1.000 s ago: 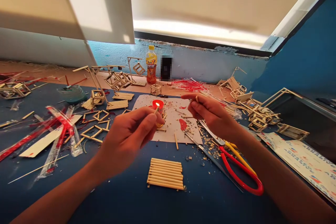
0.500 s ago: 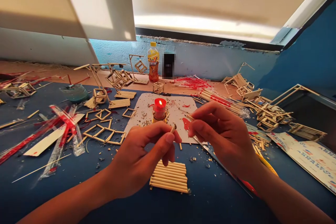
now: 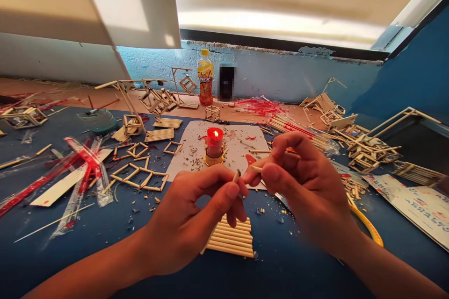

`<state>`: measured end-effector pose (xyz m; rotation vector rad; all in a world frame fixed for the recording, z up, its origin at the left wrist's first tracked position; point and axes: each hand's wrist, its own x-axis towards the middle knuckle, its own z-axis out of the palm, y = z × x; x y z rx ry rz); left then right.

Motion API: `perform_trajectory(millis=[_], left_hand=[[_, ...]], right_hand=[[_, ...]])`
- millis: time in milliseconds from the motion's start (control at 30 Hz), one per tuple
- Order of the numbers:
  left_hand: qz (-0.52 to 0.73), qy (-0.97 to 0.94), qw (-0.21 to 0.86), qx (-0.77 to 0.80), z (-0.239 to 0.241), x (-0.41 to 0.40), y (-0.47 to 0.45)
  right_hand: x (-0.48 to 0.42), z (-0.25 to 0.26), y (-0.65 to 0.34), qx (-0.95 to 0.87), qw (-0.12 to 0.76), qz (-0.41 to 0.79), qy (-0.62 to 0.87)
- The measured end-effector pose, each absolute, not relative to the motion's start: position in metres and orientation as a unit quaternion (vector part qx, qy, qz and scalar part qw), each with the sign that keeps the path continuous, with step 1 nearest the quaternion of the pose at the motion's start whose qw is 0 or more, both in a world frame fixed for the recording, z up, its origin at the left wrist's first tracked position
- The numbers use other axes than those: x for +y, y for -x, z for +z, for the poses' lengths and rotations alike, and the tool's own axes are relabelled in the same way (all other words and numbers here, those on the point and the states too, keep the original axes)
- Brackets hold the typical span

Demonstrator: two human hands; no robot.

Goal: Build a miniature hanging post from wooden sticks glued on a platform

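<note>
My left hand [image 3: 206,210] pinches a short wooden stick [image 3: 236,176] whose upper end carries a dark blob. Facing it, my right hand [image 3: 301,182] holds another thin wooden stick [image 3: 257,168] between thumb and fingers, its tip pointing left. The fingers of both hands are close together, just in front of a lit red candle [image 3: 214,142] in a gold-coloured base. Below my left hand lies a small raft of wooden sticks [image 3: 231,238], partly covered by that hand.
The candle stands on a pale sheet [image 3: 189,138] strewn with scraps. Square stick frames [image 3: 140,177] and red plastic wrappers [image 3: 87,173] lie at left. A drink bottle [image 3: 205,79] stands behind. Stick structures [image 3: 368,149], a yellow handle [image 3: 368,222] and a printed sheet [image 3: 414,205] are at right.
My right hand has turned its stick toward the left hand, and its fingertips now almost meet the left's. The left hand has shifted slightly right, still pinching its stick.
</note>
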<state>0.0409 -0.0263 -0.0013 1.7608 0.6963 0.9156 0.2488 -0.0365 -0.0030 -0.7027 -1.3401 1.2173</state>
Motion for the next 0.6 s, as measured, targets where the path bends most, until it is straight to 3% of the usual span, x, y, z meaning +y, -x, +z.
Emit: perform_trajectory(millis=[600], left_hand=[[0.357, -0.733, 0.505, 0.283, -0.0019, -0.0269, -0.0428]], right_hand=[[-0.0434, -0.0011, -0.2454, -0.567, 0.561, 0.508, 0.325]])
